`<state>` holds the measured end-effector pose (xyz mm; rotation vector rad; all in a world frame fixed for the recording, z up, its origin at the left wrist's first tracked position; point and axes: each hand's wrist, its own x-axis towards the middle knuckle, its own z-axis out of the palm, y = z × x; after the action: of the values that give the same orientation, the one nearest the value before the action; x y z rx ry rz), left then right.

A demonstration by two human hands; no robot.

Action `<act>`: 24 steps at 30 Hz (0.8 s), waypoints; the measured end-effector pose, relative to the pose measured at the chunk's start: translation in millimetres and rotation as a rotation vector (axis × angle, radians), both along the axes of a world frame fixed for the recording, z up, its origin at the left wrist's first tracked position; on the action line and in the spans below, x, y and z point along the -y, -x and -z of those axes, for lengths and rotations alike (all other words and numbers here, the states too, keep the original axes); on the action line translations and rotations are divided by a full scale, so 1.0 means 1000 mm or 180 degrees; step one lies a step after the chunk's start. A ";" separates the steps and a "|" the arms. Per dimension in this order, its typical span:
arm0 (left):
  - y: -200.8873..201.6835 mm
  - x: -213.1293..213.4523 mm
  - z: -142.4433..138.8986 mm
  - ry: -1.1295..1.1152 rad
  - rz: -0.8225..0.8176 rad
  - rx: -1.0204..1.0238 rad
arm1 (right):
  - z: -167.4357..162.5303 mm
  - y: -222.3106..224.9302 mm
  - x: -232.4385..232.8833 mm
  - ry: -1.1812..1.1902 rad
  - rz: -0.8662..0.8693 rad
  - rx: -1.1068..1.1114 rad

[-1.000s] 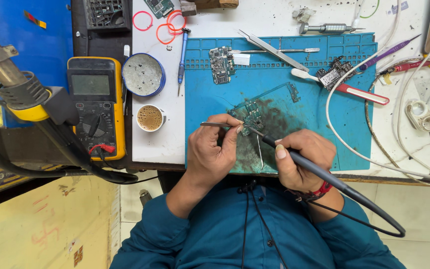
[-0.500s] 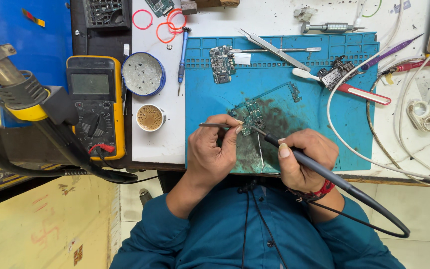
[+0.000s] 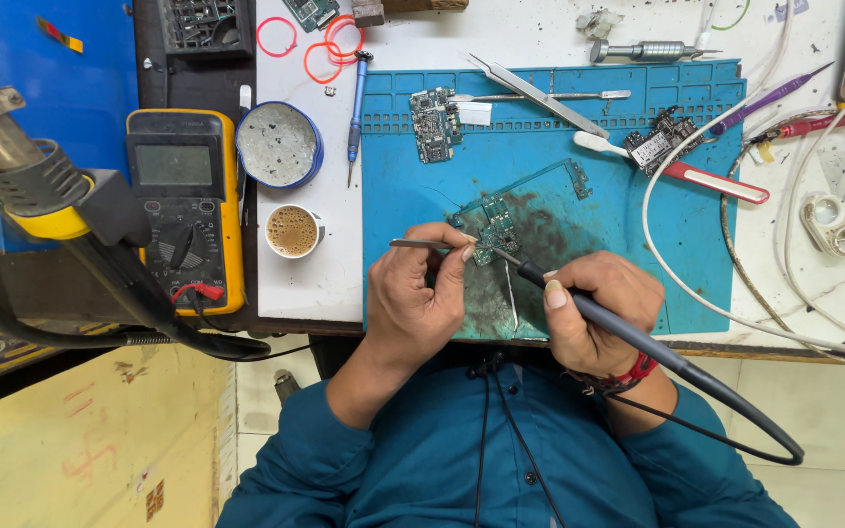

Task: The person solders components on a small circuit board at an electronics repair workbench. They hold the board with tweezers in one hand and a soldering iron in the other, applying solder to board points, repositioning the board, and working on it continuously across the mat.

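Covering most of your bench, the blue silicone work mat (image 3: 638, 264) gives a heat-safe bed, so the hot work sits on it and not on the white tabletop (image 3: 422, 39). At the far left the yellow multimeter (image 3: 185, 205) lies face up with its screen readable at a glance, well apart from the mat; just beside it stand the round tin (image 3: 279, 145) and the small cup of brown liquid (image 3: 292, 231), both off the mat. Your right hand (image 3: 594, 313) is closed around the black soldering iron (image 3: 628, 328) in a pen grip, low on the handle for fine control, its cord trailing off to your right. Your left hand (image 3: 418, 293) pinches slim tweezers (image 3: 422, 244) between thumb and forefinger, tips pointing right. Both tools meet at the green circuit board (image 3: 489, 227), which lies flat near the mat's front edge, close under your eyes. Spare tweezers (image 3: 540, 95) rest at the mat's back.
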<state>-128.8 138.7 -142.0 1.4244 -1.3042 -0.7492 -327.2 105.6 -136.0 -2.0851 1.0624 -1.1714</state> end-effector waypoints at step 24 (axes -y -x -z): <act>0.000 0.000 0.001 -0.0074 0.0007 -0.0036 | -0.001 0.000 0.001 0.0027 -0.0040 -0.0022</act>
<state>-128.7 139.0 -143.4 1.4354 -1.2924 -0.7752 -327.6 104.7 -135.3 -2.1009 1.0476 -1.1651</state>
